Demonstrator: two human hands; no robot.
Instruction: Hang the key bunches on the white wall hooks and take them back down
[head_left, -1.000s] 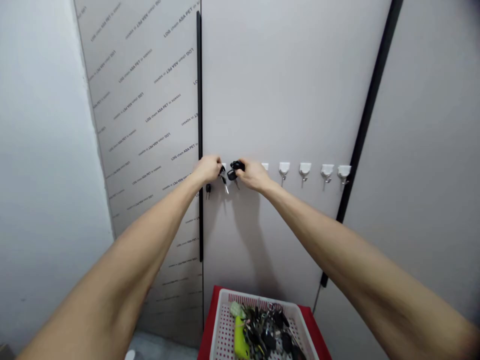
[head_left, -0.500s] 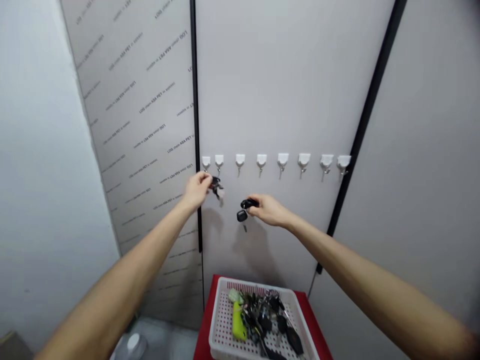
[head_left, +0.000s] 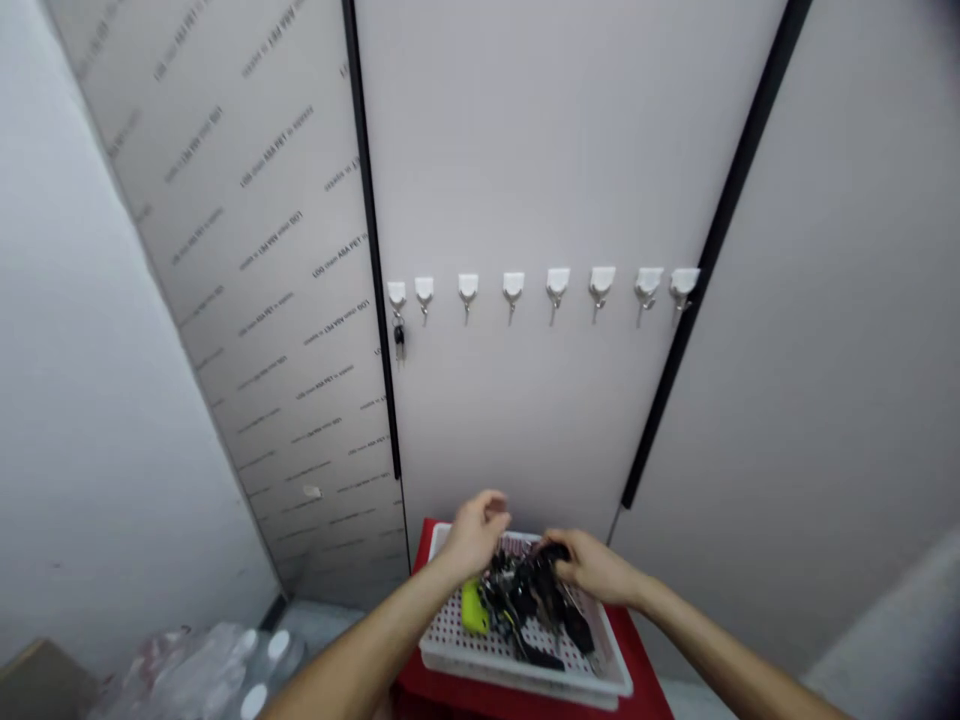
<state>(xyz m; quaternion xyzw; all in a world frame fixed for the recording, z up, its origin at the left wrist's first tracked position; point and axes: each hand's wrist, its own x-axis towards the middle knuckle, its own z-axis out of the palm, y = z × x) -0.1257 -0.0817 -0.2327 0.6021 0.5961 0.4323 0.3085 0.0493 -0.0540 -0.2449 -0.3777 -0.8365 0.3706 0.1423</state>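
My left hand (head_left: 474,535) is over the back left of a white perforated basket (head_left: 442,650); its fingers are curved and apart, with nothing seen in them. At the basket's back right, my right hand (head_left: 592,568) is closed on black keys (head_left: 553,556), just above the pile. A heap of keys (head_left: 517,605), many with black heads or fobs, lies in the basket beside a yellow-green holder (head_left: 474,608). A small set of keys (head_left: 399,340) with a black head hangs by a ring from the leftmost white hook (head_left: 397,293).
Several more white hooks (head_left: 514,287) run in a row to the right across the grey panel (head_left: 510,420). Black strips (head_left: 373,220) edge the panel. Beneath the basket is a red stand (head_left: 637,660). Clear plastic bottles (head_left: 274,660) stand on the floor at lower left.
Both hands have dropped from near the hooks to the basket. The left no longer shows keys in its fingers. Keys now show on the leftmost hook. The view has tilted slightly down.
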